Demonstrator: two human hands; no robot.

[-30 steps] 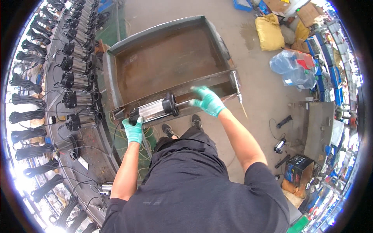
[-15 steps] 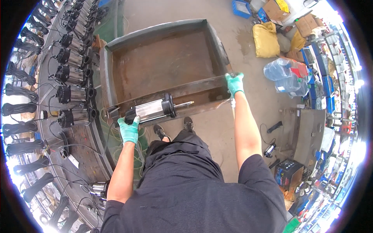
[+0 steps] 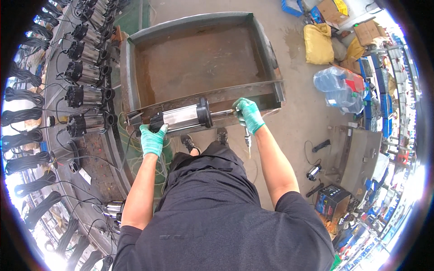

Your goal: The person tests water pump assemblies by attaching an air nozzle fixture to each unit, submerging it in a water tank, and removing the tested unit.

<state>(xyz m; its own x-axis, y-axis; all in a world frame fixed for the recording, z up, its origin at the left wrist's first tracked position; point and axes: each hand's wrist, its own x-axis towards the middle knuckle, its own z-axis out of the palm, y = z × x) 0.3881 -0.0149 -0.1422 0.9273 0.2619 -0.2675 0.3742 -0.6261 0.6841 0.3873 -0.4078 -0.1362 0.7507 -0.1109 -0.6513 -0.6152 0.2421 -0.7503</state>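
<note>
A silver submersible pump with black ends lies across the near rim of a big metal tank, its thin metal shaft pointing right. Thumb on top, my left hand in a green glove grips the black left end of the pump. At the shaft's tip, my right hand, also gloved in green, is closed round a slim metal tool that hangs down below the fingers with a thin line under it. The fingers hide the tool's upper part and the end of the shaft.
On the left, a long bench carries a row of similar pumps and coiled black cables. Large clear plastic bottles and a yellow sack are on the right. A printed box sits at lower right.
My right hand has come left and nearer, from the tank's right edge to the shaft's tip, bringing the slim metal tool. My left hand still holds the pump.
</note>
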